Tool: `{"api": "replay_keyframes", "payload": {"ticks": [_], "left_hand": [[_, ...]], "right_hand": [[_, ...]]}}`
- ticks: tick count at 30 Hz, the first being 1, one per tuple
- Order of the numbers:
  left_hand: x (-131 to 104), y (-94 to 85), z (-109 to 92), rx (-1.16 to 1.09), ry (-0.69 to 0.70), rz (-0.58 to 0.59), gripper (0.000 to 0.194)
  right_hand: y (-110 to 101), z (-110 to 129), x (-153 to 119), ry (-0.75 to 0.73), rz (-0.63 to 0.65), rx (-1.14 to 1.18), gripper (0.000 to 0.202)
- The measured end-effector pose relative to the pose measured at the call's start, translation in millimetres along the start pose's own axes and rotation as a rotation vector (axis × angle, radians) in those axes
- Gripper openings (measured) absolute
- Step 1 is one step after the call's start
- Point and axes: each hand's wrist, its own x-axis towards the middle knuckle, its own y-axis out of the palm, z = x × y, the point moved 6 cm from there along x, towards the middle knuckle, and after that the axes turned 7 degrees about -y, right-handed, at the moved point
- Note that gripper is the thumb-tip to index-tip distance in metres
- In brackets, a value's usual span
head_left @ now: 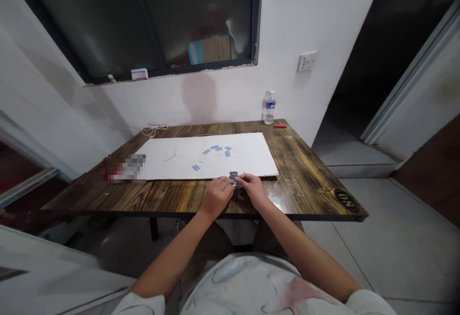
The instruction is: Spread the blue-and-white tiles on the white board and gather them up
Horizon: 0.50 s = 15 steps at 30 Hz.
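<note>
I see the left hand [218, 193] and right hand [253, 190] meeting at a small dark piece [233, 174] by the near edge of a white board [251, 154].
From my remote seat, the fingertips of both pinch it, with a paler blue bit [235, 183] showing just below; details are too small for me to make out. Small blue pieces [206, 151] lie in a loose arc on the board, among thin dark lines. The wooden table [305, 176] underneath bears a bottle [270, 109] and red pen [280, 126] at far right, a white cable [154, 128] at far left.
</note>
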Motion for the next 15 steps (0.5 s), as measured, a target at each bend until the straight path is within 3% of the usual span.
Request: {"api": "replay_keyframes", "payload": {"ticks": [15], "left_hand": [[-0.7,-1.3,9.1,0.005,-0.004,0.016,0.018]], "right_hand": [[3.0,7.7,-5.2,0.015,0.048,-0.017,0.028]]}}
